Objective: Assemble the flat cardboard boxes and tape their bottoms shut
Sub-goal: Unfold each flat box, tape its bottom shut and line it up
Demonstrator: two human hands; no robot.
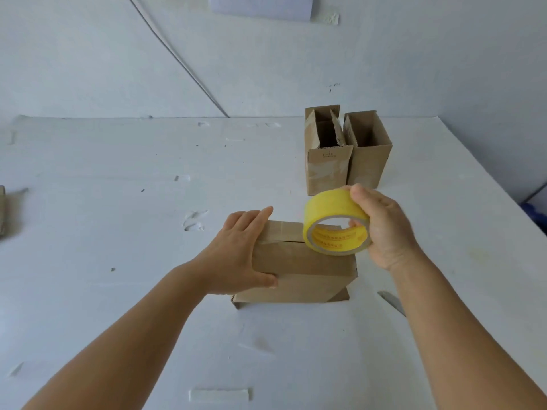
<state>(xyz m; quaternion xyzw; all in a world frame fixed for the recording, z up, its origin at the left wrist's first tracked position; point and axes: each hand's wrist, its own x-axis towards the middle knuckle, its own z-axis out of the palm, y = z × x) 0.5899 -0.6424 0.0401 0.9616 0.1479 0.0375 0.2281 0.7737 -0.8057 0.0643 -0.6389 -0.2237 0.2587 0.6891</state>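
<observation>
— On the white table (118,232), near middle: one box (302,267) upside down, bottom flaps folded shut, seam running left to right. Where are the hands?

— Left hand (236,250) lies on the box's left end, fingers straight and together on the top, thumb down the near face. Right hand (381,226) holds the tape roll (336,221), thumb over the outer band, fingertips hooked inside the core. Roll stands on edge, touching the seam's right end.

— So which way does the tape need to go?

— My guess: leftward along the seam, toward the left hand. The box's long axis matches the seam. Right hand is the nearer one to the start point. Can't see a loose tape end from here.

— Count?

— Three boxes standing: this one, plus two upright boxes (346,155) far right, open tops, side by side and touching. One roll. Some cardboard (2,211) at the far left edge, mostly cut off, can't tell what.
</observation>
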